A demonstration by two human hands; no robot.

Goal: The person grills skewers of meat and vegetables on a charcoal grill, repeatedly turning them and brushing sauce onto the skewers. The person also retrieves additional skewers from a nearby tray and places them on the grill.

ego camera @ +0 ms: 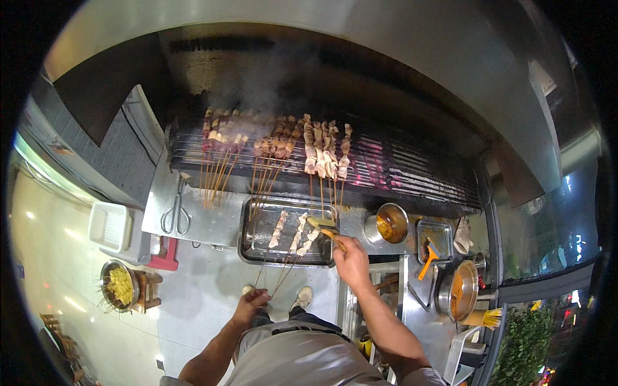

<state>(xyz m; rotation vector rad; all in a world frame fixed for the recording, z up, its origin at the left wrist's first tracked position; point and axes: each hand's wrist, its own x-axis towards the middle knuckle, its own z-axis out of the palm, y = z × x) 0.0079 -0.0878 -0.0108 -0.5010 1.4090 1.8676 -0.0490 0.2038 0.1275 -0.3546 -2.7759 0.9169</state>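
Observation:
My right hand [351,260] is closed on the handle of a basting brush [322,225], whose bristles lie at the tips of meat skewers over a black metal tray [247,241]. Several skewers with pale meat [298,235] lie over this tray. Below its near edge, my left hand [256,301] grips the ends of their sticks. Behind the tray, more skewers lie on the charcoal grill: pale folded meat [330,149] towards the middle, browned chunks [276,146] beside it, and further skewers [224,135] at the left in smoke.
Scissors [176,212] lie on the steel ledge at left. Right of the tray stand a metal pot of sauce [392,224], a small tray [446,237] with an orange-handled brush [428,263], and a large steel bowl [461,292]. A bowl of yellow skewered food [119,285] sits on a wooden stool [148,290].

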